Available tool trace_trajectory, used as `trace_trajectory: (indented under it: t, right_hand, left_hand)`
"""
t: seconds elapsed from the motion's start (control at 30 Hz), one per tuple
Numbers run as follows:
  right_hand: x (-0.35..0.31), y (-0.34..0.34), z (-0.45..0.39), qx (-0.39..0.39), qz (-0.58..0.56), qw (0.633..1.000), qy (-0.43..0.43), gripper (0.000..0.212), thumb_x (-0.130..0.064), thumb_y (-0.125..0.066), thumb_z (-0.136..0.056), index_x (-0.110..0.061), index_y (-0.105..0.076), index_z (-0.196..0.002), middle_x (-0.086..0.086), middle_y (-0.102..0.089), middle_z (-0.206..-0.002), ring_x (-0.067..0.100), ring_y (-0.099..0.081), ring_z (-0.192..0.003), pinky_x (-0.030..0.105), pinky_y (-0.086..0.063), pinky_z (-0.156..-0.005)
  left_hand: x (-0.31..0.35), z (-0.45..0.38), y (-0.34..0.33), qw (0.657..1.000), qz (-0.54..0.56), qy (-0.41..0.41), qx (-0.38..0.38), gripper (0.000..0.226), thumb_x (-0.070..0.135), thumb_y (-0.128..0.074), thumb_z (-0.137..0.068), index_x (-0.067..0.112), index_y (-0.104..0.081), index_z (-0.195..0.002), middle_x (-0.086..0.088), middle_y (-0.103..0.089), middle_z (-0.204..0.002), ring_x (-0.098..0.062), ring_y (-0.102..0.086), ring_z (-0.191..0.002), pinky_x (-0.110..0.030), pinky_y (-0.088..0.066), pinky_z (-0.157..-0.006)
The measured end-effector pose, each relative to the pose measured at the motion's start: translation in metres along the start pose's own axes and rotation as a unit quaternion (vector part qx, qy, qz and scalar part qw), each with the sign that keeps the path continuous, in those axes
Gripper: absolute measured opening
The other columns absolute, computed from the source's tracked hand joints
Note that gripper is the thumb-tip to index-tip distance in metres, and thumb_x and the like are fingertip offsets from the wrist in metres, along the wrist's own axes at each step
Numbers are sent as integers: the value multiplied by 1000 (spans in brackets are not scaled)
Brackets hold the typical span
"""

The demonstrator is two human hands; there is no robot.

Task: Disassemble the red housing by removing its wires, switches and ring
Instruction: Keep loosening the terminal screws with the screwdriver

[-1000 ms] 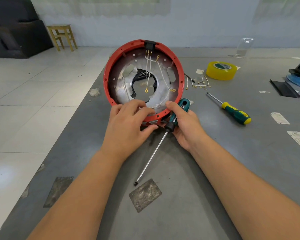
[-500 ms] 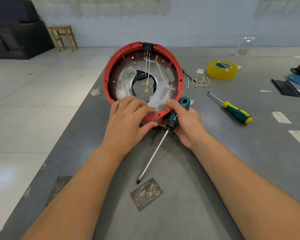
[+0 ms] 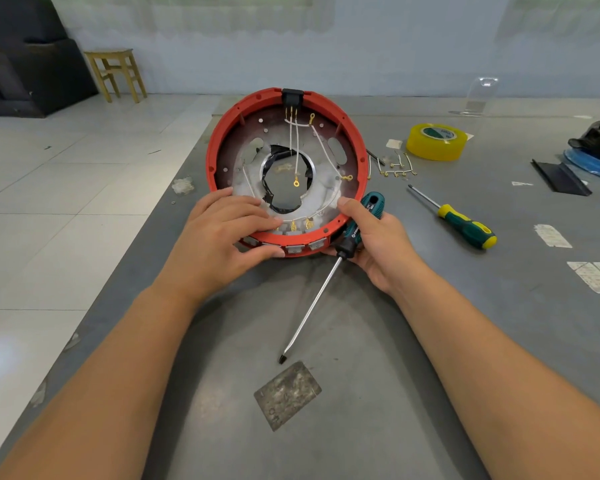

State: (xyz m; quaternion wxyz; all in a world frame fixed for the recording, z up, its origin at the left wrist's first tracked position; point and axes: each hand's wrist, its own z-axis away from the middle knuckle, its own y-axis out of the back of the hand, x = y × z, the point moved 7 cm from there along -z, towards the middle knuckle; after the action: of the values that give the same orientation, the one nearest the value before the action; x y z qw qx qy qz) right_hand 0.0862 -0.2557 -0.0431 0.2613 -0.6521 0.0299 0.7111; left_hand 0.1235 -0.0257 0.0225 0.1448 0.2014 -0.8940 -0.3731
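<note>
I've got the red housing (image 3: 355,133) tipped up on its near rim on the grey table (image 3: 465,323), open side facing me. My left hand (image 3: 222,237) grips the lower-left rim — fingers curled over the edge into the inside, thumb pressed under against the outer wall near the grey switches (image 3: 295,248). My right hand (image 3: 378,244) is doing 2 jobs: thumb hooked over the rim at lower right, other fingers wrapped round the handle of the black-and-teal screwdriver (image 3: 357,226), its long shaft pointing back toward me w/ the tip resting on the table.

Inside, white wires (image 3: 297,147) w/ gold ring terminals hang from the black connector block (image 3: 292,96) at the top; more run along the silver plate (image 3: 323,188) w/ the big centre hole.

Right of the housing: a bunch of removed wire bits (image 3: 397,168), a yellow tape roll (image 3: 436,140), a 2nd screwdriver w/ yellow-green handle (image 3: 465,228) — all lying apart from it. Wooden stool (image 3: 116,72) and dark sofa (image 3: 21,53) on the tiled floor at back left.
</note>
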Motion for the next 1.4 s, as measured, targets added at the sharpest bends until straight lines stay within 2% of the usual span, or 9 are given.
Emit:
trace_trajectory:
  t: [0.13, 0.37, 0.6, 0.77, 0.83, 0.9, 1.0, 1.03, 1.4]
  right_hand:
    - [1, 1, -2, -5, 2, 1000, 0, 40, -31, -79, -87, -6, -64, -114, 17, -77, -102, 34, -75, -96, 58, -58, -89]
    - [-3, 8, -3, -9, 13, 1000, 12, 47, -35, -80, -84, -4, -64, -115, 16, -77, -101, 33, -76, -94, 58, -59, -86]
    - [-5, 9, -2, -10, 22, 1000, 17, 54, -38, -81, -78, -4, -65, -116, 16, -77, -104, 33, -75, -97, 60, -58, -90]
    - [-6, 10, -1, -3, -20, 1000, 18, 47, -34, -79, -87, -1, -63, -118, 20, -76, -105, 39, -74, -97, 62, -58, -85]
    - [-7, 12, -1, 0, -42, 999, 22, 46, -36, -78, -88, -2, -64, -116, 20, -76, -103, 38, -75, -95, 62, -59, -82]
    - [-8, 14, -1, 8, -59, 998, 30, 40, -36, -78, -88, -4, -68, -110, 16, -77, -100, 34, -76, -91, 62, -59, -81]
    - [-10, 19, -1, 27, -51, 997, 42, 33, -38, -78, -88, -10, -71, -103, 12, -78, -103, 30, -75, -92, 63, -58, -85]
    - [-11, 21, -1, 30, -42, 998, 44, 33, -40, -77, -88, -12, -70, -105, 11, -78, -103, 31, -75, -94, 63, -57, -87]
    - [-15, 16, 2, -5, 10, 998, 55, 56, -54, -80, -71, -11, -66, -105, 10, -77, -91, 24, -74, -80, 55, -60, -85]
  left_hand:
    - [2, 3, -1, 999, -20, -10, 35, 45, 55, -71, -86, 17, -84, -108, 2, -79, -108, -23, -71, -112, -41, -38, -115]
    - [-12, 14, 10, 999, -16, 10, 35, 56, 55, -69, -88, 14, -76, -126, -1, -71, -134, -28, -52, -143, -60, -41, -115]
    - [-10, 17, 11, 997, -11, 22, 67, 44, 49, -71, -88, 11, -81, -108, -3, -77, -120, -33, -57, -136, -58, -48, -108]
    - [-15, 20, 13, 988, 50, 101, 101, 65, 52, -82, -82, 28, -66, -140, -2, -36, -167, -32, -26, -156, -43, -24, -128]
    - [-23, 25, 8, 948, 183, 234, 118, 88, 58, -84, -79, 45, -42, -155, 8, -15, -173, -12, -22, -157, -40, -32, -124]
    - [-28, 33, -5, 842, 375, 360, 146, 101, 58, -83, -76, 47, -24, -157, 5, -25, -166, 12, -47, -136, -29, -52, -106]
    - [-17, 38, -40, 599, 641, 474, 75, 98, 46, -82, -79, 26, -32, -160, -14, -62, -145, -26, -75, -114, -43, -63, -90]
    - [-11, 37, -46, 567, 668, 480, 33, 90, 46, -79, -81, 17, -41, -157, -18, -67, -138, -37, -74, -114, -45, -63, -90]
    - [2, 41, -56, 531, 683, 501, -40, 81, 44, -84, -80, 11, -53, -148, -21, -71, -131, -51, -71, -112, -52, -64, -84]
